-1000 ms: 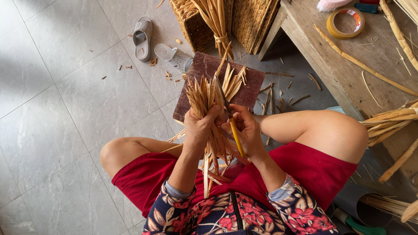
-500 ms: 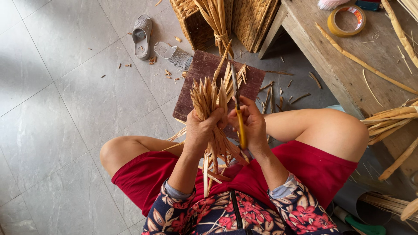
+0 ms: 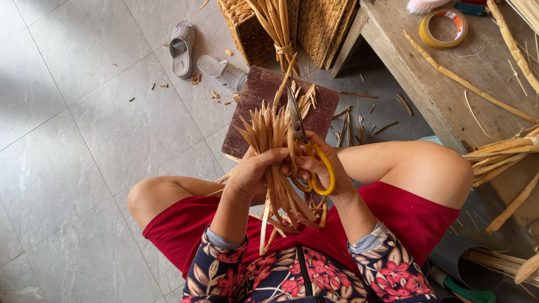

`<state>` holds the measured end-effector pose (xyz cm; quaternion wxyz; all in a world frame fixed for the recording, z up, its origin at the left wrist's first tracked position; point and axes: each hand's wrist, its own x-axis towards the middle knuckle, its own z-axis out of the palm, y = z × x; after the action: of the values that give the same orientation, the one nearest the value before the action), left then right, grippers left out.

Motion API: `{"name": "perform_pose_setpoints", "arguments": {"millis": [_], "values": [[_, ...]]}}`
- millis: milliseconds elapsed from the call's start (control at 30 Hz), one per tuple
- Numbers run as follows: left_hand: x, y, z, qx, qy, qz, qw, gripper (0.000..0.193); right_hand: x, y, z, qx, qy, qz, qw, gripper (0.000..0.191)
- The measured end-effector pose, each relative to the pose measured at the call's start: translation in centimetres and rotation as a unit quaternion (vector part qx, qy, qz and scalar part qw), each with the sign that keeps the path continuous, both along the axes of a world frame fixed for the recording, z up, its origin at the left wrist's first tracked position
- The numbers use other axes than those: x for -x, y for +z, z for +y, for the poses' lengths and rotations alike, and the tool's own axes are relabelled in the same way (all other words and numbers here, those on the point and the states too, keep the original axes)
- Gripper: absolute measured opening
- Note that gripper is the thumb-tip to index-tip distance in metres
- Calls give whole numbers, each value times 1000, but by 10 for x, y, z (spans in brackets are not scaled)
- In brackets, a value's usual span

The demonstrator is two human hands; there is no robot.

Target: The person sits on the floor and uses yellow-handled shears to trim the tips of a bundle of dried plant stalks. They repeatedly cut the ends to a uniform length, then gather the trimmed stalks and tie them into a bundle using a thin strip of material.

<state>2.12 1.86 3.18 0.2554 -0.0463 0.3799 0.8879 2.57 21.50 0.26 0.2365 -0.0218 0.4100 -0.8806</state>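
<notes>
My left hand [image 3: 254, 171] grips a bundle of dry straw-coloured strips [image 3: 273, 134] around its middle, the cut tips fanning upward and the loose ends hanging down over my lap. My right hand [image 3: 321, 168] holds yellow-handled scissors [image 3: 303, 147], fingers through the loops, the closed blades pointing up along the bundle's right side. Both hands touch at the bundle, above a dark brown board [image 3: 264, 92] lying on the floor.
Grey tiled floor [image 3: 73, 129] with scattered strip cuttings. A pair of grey slippers [image 3: 182, 47] lies at the back. Woven baskets [image 3: 252, 25] stand behind the board. A wooden bench [image 3: 449, 78] on the right carries a tape roll [image 3: 444, 28] and long stalks.
The scissors have swung from pointing down beside the bundle to pointing up along it. The bundle stays in my left hand, raised slightly.
</notes>
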Motion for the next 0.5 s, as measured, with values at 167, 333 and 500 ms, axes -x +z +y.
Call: {"name": "perform_pose_setpoints", "arguments": {"millis": [167, 333, 500], "values": [[4, -11, 4, 71, 127, 34, 989, 21, -2, -5, -9, -195, -63, 146, 968, 58], [6, -14, 3, 131, 179, 32, 975, 21, -3, -3, -12, -277, -43, 185, 942, 61], [5, -17, 7, 131, 192, 21, 972, 21, -6, 3, -13, -260, -38, 179, 948, 62]]}}
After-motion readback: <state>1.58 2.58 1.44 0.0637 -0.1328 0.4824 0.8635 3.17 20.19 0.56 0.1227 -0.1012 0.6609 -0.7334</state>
